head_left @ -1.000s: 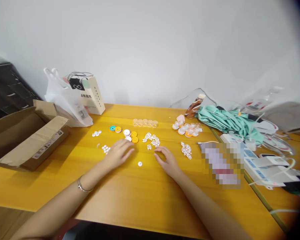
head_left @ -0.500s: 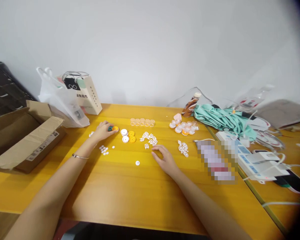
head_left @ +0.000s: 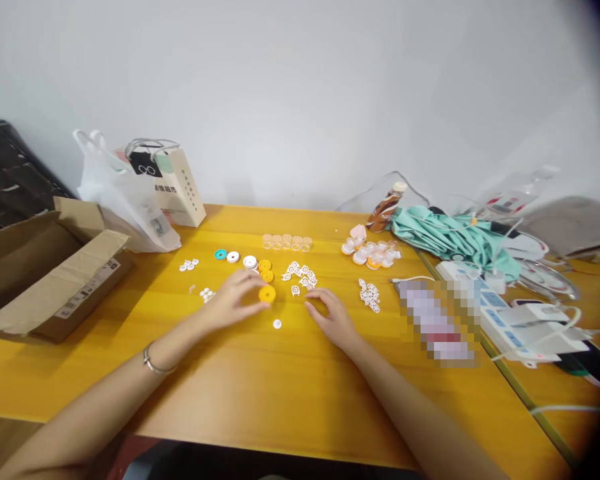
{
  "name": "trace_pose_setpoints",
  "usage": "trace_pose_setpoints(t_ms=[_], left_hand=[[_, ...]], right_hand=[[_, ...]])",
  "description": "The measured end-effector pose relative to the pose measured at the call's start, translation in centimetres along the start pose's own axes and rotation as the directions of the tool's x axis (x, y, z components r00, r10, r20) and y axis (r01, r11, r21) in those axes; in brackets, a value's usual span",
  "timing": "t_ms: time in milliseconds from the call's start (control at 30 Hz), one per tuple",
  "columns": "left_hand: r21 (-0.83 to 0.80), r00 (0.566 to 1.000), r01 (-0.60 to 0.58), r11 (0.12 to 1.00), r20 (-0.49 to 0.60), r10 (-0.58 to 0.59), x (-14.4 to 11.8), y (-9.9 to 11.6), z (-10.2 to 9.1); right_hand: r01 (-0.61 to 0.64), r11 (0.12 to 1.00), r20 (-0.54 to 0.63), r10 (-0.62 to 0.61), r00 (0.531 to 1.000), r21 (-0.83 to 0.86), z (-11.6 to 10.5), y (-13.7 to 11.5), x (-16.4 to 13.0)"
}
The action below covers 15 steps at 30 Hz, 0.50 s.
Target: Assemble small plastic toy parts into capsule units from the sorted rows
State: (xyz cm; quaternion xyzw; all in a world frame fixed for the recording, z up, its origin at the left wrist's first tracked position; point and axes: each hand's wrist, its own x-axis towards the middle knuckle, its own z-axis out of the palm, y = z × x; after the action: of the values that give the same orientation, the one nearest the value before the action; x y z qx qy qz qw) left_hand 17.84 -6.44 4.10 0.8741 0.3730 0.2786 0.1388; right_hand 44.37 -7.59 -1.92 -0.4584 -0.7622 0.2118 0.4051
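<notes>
We are pinching a yellow disc (head_left: 267,293) in our left hand (head_left: 233,300) fingertips, low over the yellow table (head_left: 280,393); whether it is touching the wood is hard to tell. Our right hand (head_left: 333,319) is lying nearby, fingers loosely curled, holding nothing. The cardboard box (head_left: 45,267) is showing no contents, its left end cut off

Left hand (head_left: 233,300) forward, fingers pinched together, right hand (head_left: 333,316) resting palm down, fingers loosely curled
</notes>
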Motion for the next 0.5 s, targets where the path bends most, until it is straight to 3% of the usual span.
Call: trace_pose_setpoints(t_ms=[100,233,500], left_hand=[[-0.019,0.985,-0.063,0.998,0.160,0.065,-0.9,2.2,2.2],[-0.003,0.989,-0.046,0.999,0.143,0.046,-1.6,2.1,3.5],[0.038,0.984,-0.020,0.999,0.179,0.013,-1.9,2.2,3.6]], right_hand=[[-0.007,1.000,-0.008,0.007,1.000,-0.009,0.0,0.1,-0.1],[-0.013,1.000,-0.013,0.012,1.000,-0.020,0.1,0.0,-0.1],[0.003,0.999,0.004,-0.003,1.000,-0.047,-0.1,0.0,0.0]])
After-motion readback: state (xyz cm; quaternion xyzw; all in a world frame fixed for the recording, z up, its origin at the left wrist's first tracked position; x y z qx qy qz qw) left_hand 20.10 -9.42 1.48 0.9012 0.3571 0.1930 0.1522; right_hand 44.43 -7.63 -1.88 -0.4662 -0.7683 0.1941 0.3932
